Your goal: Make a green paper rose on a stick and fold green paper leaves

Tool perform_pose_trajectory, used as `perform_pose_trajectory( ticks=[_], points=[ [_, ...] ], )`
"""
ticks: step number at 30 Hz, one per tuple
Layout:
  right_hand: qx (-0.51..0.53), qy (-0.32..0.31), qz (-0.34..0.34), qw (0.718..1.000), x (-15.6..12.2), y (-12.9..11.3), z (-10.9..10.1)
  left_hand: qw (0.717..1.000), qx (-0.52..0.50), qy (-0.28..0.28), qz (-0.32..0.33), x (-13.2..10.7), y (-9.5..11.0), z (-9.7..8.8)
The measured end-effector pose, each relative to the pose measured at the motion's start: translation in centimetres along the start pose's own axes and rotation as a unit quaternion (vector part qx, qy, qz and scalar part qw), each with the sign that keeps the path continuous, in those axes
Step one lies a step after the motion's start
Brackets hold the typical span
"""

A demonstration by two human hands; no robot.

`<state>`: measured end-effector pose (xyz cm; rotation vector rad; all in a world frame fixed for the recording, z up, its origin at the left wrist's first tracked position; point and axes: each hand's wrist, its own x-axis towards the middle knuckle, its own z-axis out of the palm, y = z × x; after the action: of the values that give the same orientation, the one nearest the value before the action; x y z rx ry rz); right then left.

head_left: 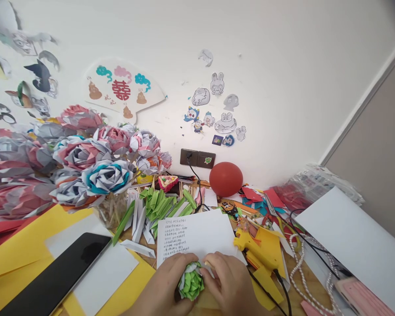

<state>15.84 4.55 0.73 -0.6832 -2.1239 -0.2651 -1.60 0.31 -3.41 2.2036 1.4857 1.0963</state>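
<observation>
Low in the middle of the head view is a small, round paper flower point(191, 283) with folded green petals and some white ones at its top and left. My left hand point(164, 283) is closed around its left side, thumb and fingers curved about it. From the right, my right hand point(230, 281) pinches at the flower's upper right edge, its fingertips close together. What exactly lies between those fingertips is partly hidden. Under and beyond both hands is a white sheet with handwriting point(191, 232). Folded green paper strips point(158, 204) are heaped behind the sheet, to the left.
Large paper flowers point(108, 175) crowd the left. A black tablet-like device point(59, 272) lies on yellow and white paper. To the right are a yellow glue gun point(256, 248) with its cord, scissors point(270, 206), a bead string point(299, 276) and a red balloon point(226, 179).
</observation>
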Motion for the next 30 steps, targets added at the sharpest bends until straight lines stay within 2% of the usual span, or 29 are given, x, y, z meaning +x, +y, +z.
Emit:
perform_pose_trajectory(
  ticks=[7, 24, 30],
  points=[
    [-0.028, 0.012, -0.034, 0.999, -0.37, 0.06, 0.07, 1.0, 0.003, -0.008, -0.005, -0.12, -0.11, -0.01],
    [-0.073, -0.008, -0.063, 0.995, -0.1, -0.13, -0.09, 1.0, 0.004, 0.005, 0.0, -0.02, -0.18, 0.12],
    [-0.077, 0.01, -0.066, 0.995, -0.16, -0.17, 0.19, 1.0, -0.001, -0.003, -0.003, 0.01, 0.09, -0.05]
  ],
)
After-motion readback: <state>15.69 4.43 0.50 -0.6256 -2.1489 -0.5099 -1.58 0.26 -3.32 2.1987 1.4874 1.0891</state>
